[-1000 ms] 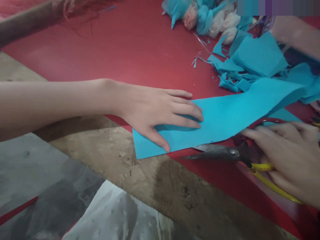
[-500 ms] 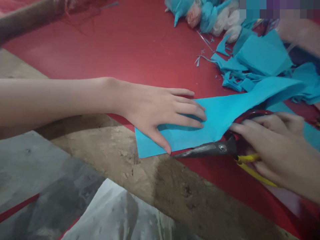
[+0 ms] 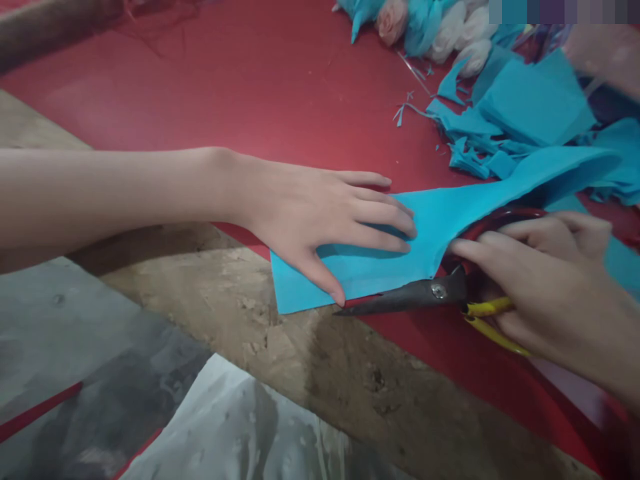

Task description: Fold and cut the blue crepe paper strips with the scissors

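My left hand lies flat with fingers spread on a sheet of bright blue paper, pressing it on the red table cover. The sheet's far end curls up over my right hand. That hand is wrapped round a pair of scissors with dark blades and red and yellow handles. Its blades run along the sheet's near edge, the tip close to my left thumb. Part of the handles is hidden by my fingers.
A stack of blue paper squares and blue scraps lie at the right back. Behind them sit pale and pink paper flowers. A rough wooden edge borders the red cover; a round pole is at the upper left.
The scissors and my right hand have shifted slightly left along the sheet's edge. My left hand stays on the paper. The view has moved a little.
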